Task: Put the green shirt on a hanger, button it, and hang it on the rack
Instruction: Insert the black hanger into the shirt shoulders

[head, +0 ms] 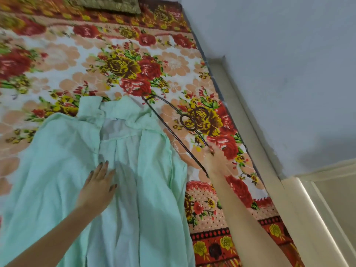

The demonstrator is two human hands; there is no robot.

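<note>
Spread flat, the left hand point(100, 185) pinned the unbuttoned shirt point(123, 170) on the bed point(57, 60) while the right hand point(212, 158) pinched the hanger point(173, 122) beside it; hangering, buttoning, hanging all remained.

Floral bedspread, cushion, wall and trim

A bed is covered by a bedspread point(57, 60) printed with red and yellow roses, green leaves and peach blossoms on a pale ground, with a darker red patterned border along its far and right edges. An olive, gold-patterned cushion point(113, 3) lies at the far end of the bed. A pale blue-grey wall point(279, 54) runs along the bed's right side, and a cream trim strip point(246, 120) follows the foot of the wall.
</note>
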